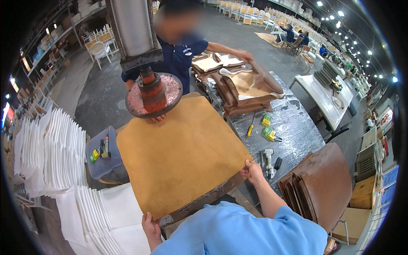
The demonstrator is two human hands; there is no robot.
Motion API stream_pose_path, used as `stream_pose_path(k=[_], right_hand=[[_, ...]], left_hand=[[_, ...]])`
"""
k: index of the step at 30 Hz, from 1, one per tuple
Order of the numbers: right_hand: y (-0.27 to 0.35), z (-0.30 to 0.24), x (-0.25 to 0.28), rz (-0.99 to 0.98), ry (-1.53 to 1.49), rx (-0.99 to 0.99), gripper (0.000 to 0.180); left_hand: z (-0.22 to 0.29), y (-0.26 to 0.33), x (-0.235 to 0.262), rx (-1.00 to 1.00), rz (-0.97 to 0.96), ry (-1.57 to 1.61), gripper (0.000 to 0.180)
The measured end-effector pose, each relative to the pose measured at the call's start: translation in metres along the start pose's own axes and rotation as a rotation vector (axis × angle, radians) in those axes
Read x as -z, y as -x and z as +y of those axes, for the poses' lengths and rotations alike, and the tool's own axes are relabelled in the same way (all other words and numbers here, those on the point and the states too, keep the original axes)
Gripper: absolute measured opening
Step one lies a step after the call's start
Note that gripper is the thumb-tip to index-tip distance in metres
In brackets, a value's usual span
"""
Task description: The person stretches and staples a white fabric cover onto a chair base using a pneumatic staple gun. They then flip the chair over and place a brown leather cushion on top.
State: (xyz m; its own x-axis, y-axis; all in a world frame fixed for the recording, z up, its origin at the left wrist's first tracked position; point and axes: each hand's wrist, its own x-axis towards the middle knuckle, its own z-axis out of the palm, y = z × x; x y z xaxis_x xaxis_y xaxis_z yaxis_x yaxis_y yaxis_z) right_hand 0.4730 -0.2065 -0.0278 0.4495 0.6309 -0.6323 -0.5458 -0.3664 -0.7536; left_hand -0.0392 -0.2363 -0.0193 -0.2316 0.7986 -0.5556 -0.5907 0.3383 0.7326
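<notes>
A tan, leather-like panel [180,153] with rounded corners spreads out in front of me. My left hand [151,227] grips its near left corner, fingers closed round the edge. At the near right corner my right hand [253,171] pinches the edge, thumb on top. Over the panel's far edge hangs a round metal plate [172,95] with worn red paint, below a thick grey column [132,27]. A co-worker [176,57] stands across from me. One of that person's hands [158,118] shows beneath the round plate at the panel; the other [243,55] reaches over brown covers.
Brown leather covers [238,85] lie on a metal-topped table [293,121], near a yellow screwdriver [251,127], small boxes [268,133] and a staple gun [268,162]. Brown panels [325,182] are stacked at right, white sheets [51,148] at left. A grey padded block [102,148] carries tools.
</notes>
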Motion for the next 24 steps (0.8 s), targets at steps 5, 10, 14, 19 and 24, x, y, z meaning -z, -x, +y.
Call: stream_pose_path(k=[5, 10, 14, 19, 24], right_hand=[[0.005, -0.001, -0.006, 0.006, -0.006, -0.016, 0.030], [0.012, -0.005, -0.001, -0.012, 0.000, -0.011, 0.027], [0.015, -0.010, -0.011, 0.018, 0.028, -0.014, 0.026], [0.002, -0.016, -0.002, -0.021, -0.021, 0.074, 0.025], [0.003, -0.010, -0.008, -0.021, -0.011, 0.065, 0.028]], left_hand=[[-0.001, 0.002, 0.009, 0.028, -0.017, -0.027, 0.017], [-0.001, -0.002, 0.008, 0.077, -0.059, -0.064, 0.026], [0.002, -0.001, 0.006, 0.078, -0.084, -0.088, 0.033], [0.000, -0.004, -0.001, -0.001, -0.127, -0.107, 0.034], [0.006, -0.010, 0.013, -0.026, -0.042, -0.150, 0.041]])
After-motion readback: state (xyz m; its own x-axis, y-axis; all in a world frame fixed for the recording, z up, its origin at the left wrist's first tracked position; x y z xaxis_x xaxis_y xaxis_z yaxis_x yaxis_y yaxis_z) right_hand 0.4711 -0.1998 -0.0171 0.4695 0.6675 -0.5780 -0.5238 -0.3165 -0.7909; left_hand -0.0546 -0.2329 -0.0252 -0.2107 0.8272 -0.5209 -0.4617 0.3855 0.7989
